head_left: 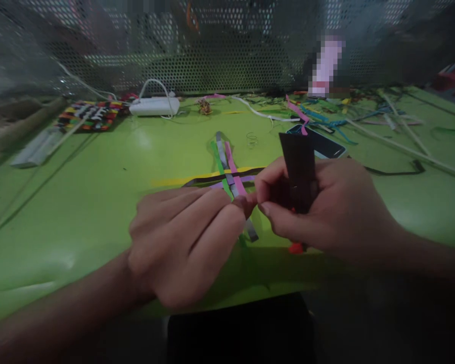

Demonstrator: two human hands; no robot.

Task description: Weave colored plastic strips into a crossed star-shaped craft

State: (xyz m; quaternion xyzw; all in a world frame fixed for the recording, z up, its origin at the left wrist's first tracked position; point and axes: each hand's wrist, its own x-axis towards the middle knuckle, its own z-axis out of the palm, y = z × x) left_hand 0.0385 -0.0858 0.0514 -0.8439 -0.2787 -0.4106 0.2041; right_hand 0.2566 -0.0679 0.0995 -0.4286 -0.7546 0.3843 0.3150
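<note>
L hand point(191, 235) fingertips together by near end of crossed strips point(233, 177) on tabletop point(98, 177), can't tell on what, prob. to steady the crossing; R hand point(322, 202) closed round dark pc point(299, 164), upright, prob. to leave thumb + index free.

The table point(98, 167) before me looks like smooth, glossy plastic; the pink strip point(232, 164) seems flat, smooth plastic too, while the dark flat piece point(299, 162) in my right fingers point(284, 217) looks matt; farther off I see a smooth plastic-looking white box point(151, 107) and a perforated, metal-looking screen point(231, 65)
</note>
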